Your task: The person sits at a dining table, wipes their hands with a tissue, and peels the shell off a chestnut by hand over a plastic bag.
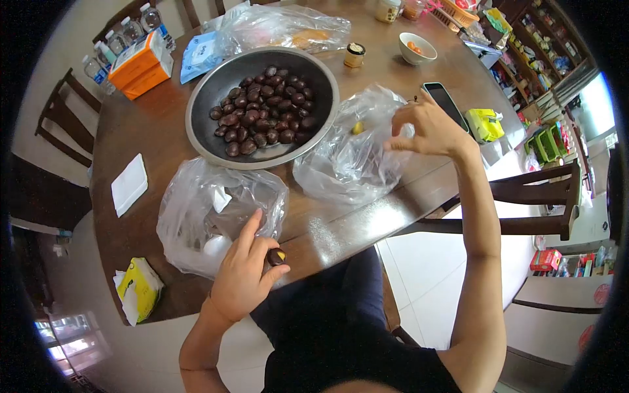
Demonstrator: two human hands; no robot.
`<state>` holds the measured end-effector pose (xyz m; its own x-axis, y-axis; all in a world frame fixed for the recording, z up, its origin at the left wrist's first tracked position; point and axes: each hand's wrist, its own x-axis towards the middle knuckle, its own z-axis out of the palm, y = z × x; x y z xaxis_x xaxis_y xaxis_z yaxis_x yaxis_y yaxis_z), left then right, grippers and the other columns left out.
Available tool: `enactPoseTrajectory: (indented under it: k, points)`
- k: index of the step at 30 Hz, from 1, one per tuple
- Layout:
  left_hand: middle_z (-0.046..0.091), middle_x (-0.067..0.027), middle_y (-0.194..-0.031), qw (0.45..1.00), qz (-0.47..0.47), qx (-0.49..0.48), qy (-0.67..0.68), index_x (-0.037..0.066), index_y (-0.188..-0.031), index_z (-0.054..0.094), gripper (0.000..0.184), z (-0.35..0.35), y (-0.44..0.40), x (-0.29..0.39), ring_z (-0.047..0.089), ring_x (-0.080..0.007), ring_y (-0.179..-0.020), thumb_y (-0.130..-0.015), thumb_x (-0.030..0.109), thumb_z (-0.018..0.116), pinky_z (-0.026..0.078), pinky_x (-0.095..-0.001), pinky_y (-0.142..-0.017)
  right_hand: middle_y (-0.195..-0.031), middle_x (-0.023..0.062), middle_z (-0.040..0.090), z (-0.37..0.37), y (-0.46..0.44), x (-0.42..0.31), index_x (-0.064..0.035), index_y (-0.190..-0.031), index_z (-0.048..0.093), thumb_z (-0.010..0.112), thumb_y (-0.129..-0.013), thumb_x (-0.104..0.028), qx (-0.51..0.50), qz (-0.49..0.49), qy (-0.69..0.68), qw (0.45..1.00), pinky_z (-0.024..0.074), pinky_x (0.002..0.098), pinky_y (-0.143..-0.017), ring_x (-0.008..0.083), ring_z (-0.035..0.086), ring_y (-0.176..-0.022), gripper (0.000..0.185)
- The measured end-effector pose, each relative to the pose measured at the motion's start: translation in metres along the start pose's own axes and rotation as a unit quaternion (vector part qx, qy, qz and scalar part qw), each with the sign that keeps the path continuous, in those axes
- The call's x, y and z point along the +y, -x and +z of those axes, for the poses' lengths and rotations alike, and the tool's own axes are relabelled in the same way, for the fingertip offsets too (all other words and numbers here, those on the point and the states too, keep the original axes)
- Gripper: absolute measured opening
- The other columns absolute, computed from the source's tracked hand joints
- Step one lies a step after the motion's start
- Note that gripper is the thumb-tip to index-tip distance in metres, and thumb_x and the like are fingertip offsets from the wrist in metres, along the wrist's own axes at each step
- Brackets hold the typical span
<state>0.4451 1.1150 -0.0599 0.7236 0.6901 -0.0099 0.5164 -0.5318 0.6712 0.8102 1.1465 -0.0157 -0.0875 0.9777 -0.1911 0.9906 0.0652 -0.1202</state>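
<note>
My left hand (242,278) holds a dark brown nut (276,257) with a yellow patch between thumb and fingers, at the table's front edge. Beside it lies a clear plastic bag (177,219) with white scraps in it. My right hand (429,126) is raised over the right side of another clear bag (341,173), its fingers apart and curved, holding nothing I can see. A small yellow piece (358,128) rests in that bag. Behind both bags, a large metal bowl (197,134) holds many dark nuts (265,108).
A phone (445,105), yellow packet (485,124), small jar (354,55) and white bowl (417,51) stand to the right. At left are a white tissue (130,185), yellow tissue pack (141,288), orange box (142,65) and bottles (152,19). A chair (537,196) stands at right.
</note>
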Motion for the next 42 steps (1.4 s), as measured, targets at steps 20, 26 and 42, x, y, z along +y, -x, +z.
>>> enactPoseTrajectory:
  k: [20, 26, 42]
  points:
    - [0.042, -0.0144, -0.129, 0.995, 0.104, 0.009, -0.006, 0.006, -0.095, 0.057, 0.037, 0.007, 0.002, 0.05, 0.031, -0.0375, -0.125, -0.072, 0.031, 0.07, 0.03, -0.0458, -0.101, -0.095, 0.009, 0.062, -0.004, -0.025, -0.018, -0.011, -0.104, 0.06, 0.064, -0.073, -0.013, 0.277, -0.064, 0.094, 0.954, 0.0363, 0.0434, -0.093, 0.0277, 0.057, -0.094, 0.032]
    - [0.06, -0.0145, -0.1, 0.992, 0.006, 0.085, -0.097, 0.007, -0.099, 0.052, 0.036, -0.061, 0.013, 0.033, 0.057, -0.03, -0.095, -0.077, 0.032, 0.064, 0.045, -0.0382, -0.08, -0.081, 0.0076, 0.058, 0.061, -0.001, -0.136, -0.0063, -0.095, 0.057, 0.059, -0.077, -0.018, 0.193, -0.384, -0.206, 0.879, 0.0426, 0.0411, -0.084, 0.0257, 0.057, -0.079, 0.021]
    - [0.061, -0.01, -0.087, 0.978, 0.095, 0.168, 0.083, 0.005, -0.096, 0.059, 0.033, -0.048, -0.014, -0.029, 0.058, -0.0242, -0.077, -0.067, 0.011, 0.073, 0.045, -0.0309, -0.069, -0.065, 0.0084, 0.056, 0.052, -0.005, -0.126, -0.0055, -0.078, 0.059, 0.057, -0.082, -0.027, 0.157, -0.25, -0.183, 0.938, 0.0425, 0.0437, -0.086, 0.0276, 0.058, -0.075, 0.022]
